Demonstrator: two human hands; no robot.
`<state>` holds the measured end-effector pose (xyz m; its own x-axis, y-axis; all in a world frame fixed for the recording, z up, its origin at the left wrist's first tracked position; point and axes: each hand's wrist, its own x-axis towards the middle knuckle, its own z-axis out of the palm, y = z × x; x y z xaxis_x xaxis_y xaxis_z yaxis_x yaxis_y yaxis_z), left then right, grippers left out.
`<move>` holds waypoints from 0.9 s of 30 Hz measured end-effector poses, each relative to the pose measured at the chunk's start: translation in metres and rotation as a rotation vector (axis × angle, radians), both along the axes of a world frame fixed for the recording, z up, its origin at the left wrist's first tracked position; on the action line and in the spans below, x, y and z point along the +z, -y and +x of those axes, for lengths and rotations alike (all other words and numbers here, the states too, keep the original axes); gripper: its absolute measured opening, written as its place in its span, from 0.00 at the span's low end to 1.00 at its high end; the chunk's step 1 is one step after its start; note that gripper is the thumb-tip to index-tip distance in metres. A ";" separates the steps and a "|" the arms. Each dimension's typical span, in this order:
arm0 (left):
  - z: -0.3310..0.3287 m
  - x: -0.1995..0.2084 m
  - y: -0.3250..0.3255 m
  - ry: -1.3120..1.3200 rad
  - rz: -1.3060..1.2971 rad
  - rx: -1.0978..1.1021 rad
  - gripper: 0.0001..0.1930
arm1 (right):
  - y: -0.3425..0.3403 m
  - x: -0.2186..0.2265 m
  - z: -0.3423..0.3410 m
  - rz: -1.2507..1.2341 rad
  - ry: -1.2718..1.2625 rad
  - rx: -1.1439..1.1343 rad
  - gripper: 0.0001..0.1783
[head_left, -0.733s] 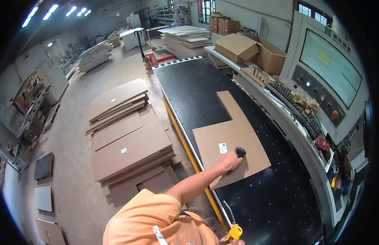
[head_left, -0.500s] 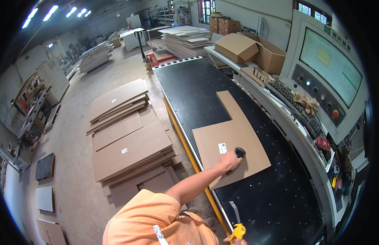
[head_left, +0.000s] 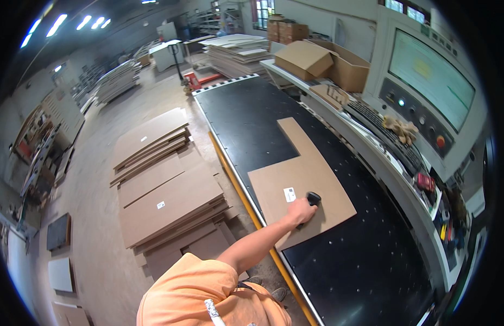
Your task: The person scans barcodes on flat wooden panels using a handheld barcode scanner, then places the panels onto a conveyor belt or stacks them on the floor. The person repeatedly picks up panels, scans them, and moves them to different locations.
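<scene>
My left hand (head_left: 301, 209) is closed round a black handheld barcode scanner (head_left: 313, 199). It reaches over a brown, roughly L-shaped board (head_left: 331, 190) that lies flat on a black machine table (head_left: 230, 119). A white label (head_left: 289, 195) with a printed code is stuck to the board, just left of the scanner. The scanner's grip is mostly hidden by my fingers. My right hand is out of sight.
On the floor to the left are stacks of brown boards (head_left: 176, 204), some labelled. A control console (head_left: 420, 125) with a screen stands at right, with a keyboard (head_left: 385, 136), gloves (head_left: 399, 130) and open cardboard boxes (head_left: 306, 57) along the side counter. A pallet jack (head_left: 191, 81) stands beyond.
My right hand and the yellow tool with a grey strip have left the view at the bottom. The scene has shifted slightly left; my left hand still holds the scanner near the label.
</scene>
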<state>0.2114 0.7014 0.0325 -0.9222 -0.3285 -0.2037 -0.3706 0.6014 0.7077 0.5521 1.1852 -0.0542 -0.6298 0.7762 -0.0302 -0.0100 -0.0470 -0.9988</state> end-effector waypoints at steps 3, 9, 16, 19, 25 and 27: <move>0.006 -0.017 0.016 0.121 0.146 -0.003 0.26 | -0.014 -0.009 0.006 -0.167 -0.049 -0.111 0.23; 0.021 -0.046 0.043 -0.177 0.050 -0.134 0.25 | -0.009 0.017 0.014 -0.134 0.059 -0.401 0.20; 0.005 -0.051 0.059 -0.143 -0.069 -0.165 0.28 | -0.014 0.075 0.041 -0.010 0.297 -0.768 0.24; -0.001 -0.062 0.068 -0.113 -0.108 -0.163 0.27 | -0.032 0.031 0.059 0.037 0.223 -0.980 0.26; -0.001 -0.064 0.063 -0.217 -0.125 -0.178 0.26 | -0.029 -0.143 0.051 -0.626 -0.274 -0.975 0.16; 0.010 -0.059 0.056 -0.184 -0.084 -0.154 0.25 | -0.017 -0.184 0.040 -0.623 -0.055 -0.901 0.15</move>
